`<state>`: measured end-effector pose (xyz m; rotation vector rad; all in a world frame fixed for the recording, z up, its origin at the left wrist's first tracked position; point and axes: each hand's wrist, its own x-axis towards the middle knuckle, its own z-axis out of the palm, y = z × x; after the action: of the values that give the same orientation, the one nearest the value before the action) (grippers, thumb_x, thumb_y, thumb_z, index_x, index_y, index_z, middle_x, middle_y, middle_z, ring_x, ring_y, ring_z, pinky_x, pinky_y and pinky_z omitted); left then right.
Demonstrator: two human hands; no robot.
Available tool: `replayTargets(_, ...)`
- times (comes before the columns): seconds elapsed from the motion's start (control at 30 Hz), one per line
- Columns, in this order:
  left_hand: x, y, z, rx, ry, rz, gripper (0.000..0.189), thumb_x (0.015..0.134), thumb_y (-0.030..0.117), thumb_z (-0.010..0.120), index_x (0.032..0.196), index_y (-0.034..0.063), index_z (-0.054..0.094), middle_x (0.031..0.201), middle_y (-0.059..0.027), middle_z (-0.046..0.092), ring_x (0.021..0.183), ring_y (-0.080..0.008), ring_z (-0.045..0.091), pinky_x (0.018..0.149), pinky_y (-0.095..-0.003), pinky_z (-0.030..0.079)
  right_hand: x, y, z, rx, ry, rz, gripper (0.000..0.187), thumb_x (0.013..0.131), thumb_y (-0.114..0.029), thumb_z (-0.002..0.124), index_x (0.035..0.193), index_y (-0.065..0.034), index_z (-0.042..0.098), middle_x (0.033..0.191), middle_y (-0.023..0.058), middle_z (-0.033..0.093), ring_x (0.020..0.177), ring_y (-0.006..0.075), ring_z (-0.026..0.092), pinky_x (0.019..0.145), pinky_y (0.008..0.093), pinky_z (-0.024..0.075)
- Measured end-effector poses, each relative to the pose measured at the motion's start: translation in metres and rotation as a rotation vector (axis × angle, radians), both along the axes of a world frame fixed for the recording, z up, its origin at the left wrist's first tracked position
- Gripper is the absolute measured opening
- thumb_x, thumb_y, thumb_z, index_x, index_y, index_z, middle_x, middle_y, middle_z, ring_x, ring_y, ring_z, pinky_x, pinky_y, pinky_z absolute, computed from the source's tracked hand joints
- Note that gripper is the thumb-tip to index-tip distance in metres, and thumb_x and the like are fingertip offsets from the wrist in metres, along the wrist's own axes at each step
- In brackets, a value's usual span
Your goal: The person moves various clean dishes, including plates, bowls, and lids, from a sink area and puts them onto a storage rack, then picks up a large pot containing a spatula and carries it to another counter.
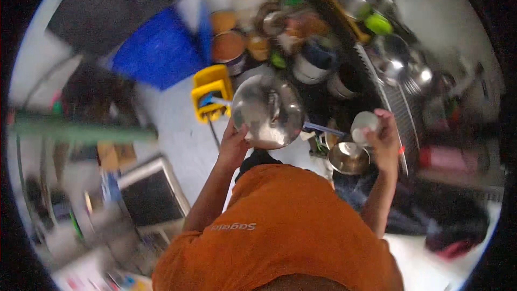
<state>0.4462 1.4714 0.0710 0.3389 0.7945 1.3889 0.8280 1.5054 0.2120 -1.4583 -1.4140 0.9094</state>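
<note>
My left hand (pixel 235 145) grips the rim of a round shiny metal pot lid (pixel 268 111), whose handle faces up towards the camera. On the right, my right hand (pixel 383 139) holds a small round whitish item (pixel 364 126), perhaps a lid or a small bowl; blur hides its exact kind. Just below that item sits a steel bowl (pixel 348 158). A bluish bar or handle (pixel 325 129) shows between the lid and the whitish item.
A yellow wringer bucket (pixel 212 91) stands on the light floor beside a blue panel (pixel 159 50). Beyond the lid are several pots and containers (pixel 313 62). Metal bowls (pixel 391 60) lie by a ridged rack (pixel 400 109) at right. A dark-centred framed item (pixel 153 196) is at lower left.
</note>
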Motion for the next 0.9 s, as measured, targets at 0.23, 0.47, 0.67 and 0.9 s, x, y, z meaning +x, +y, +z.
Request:
replayTargets(0.23,0.039,-0.288,0.003,-0.075,0.586,0.37,0.037,0.1,0.01,0.061,0.136,0.0056,0.051,0.112,-0.008,0.07,0.101,-0.0211,0.069,0.083,-0.0419,0.057,-0.07,-0.092,-0.087,-0.024,-0.185,0.63,0.023,0.096,-0.008,0.065,0.118,-0.0046,0.06,0.109,0.0069,0.064,0.103,0.0191,0.06,0.089,0.0344,0.0499)
replayTargets(0.47,0.12,-0.58,-0.011,-0.377,1.495,0.444,0.017,0.08,0.002,0.072,0.095,0.0068,0.068,0.101,-0.0162,0.069,0.101,-0.0347,0.066,0.089,-0.0468,0.05,-0.146,-0.286,-0.072,0.29,-0.224,1.409,0.018,0.089,-0.013,0.069,0.105,-0.0051,0.072,0.11,0.0125,0.065,0.112,0.0313,0.061,0.101,0.0463,0.0443)
replayTargets(0.67,0.191,-0.778,-0.007,-0.678,1.527,0.806,0.021,0.072,0.003,0.08,0.088,0.0096,0.067,0.164,-0.0127,0.033,0.152,-0.044,0.023,0.113,-0.0616,0.031,-0.218,-0.544,-0.081,0.853,-0.215,2.099,0.03,0.073,-0.017,0.082,0.101,-0.0097,0.074,0.102,0.01,0.064,0.099,0.0296,0.063,0.101,0.0435,0.0371)
replayTargets(0.9,0.215,-0.986,-0.01,-0.446,-0.186,1.73,0.065,0.103,0.041,0.059,0.154,0.0254,0.024,0.163,-0.0244,0.022,0.134,-0.0494,0.05,0.105,-0.0615,0.048,-0.283,-0.821,-0.135,0.99,-0.013,2.471,0.013,0.072,-0.009,0.075,0.076,-0.008,0.063,0.091,0.0045,0.063,0.083,0.0253,0.063,0.08,0.0425,0.0422)
